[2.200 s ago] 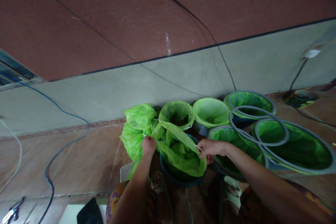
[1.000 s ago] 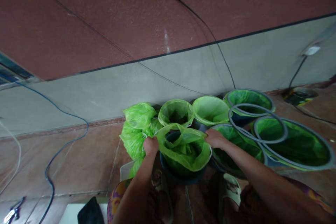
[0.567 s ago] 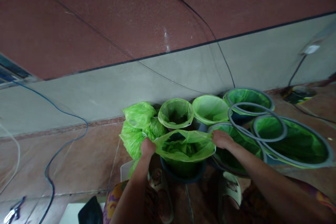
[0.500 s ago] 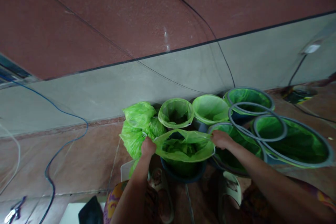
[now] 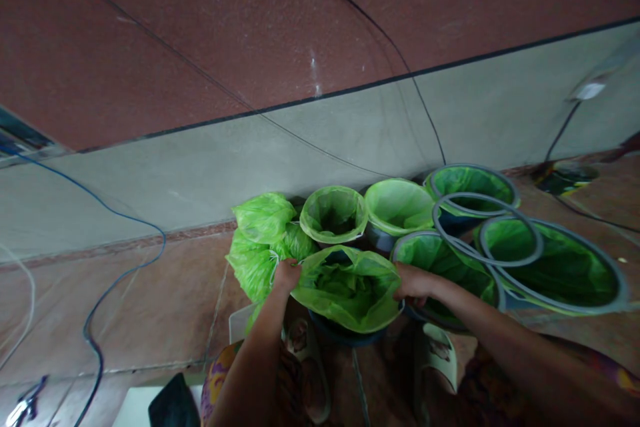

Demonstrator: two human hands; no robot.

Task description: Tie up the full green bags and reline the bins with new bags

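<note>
Between my feet stands a dark trash bin with a green plastic bag spread in its mouth. My left hand is closed on the left edge of the bag, and my right hand is closed on its right edge. The bag's mouth is wide, with crumpled green plastic inside it. Tied, filled green bags lie just left of my left hand. Close by my right hand is a lined bin with a grey rim.
Two lined bins stand behind, against the wall. More grey-rimmed bins sit at right, with a loose grey ring lying across them. A blue cable runs over the floor at left. A sandal flanks the bin.
The bag's mouth has dropped lower over the bin and opened wider toward me. My hands have moved slightly closer together, still holding its edges.
</note>
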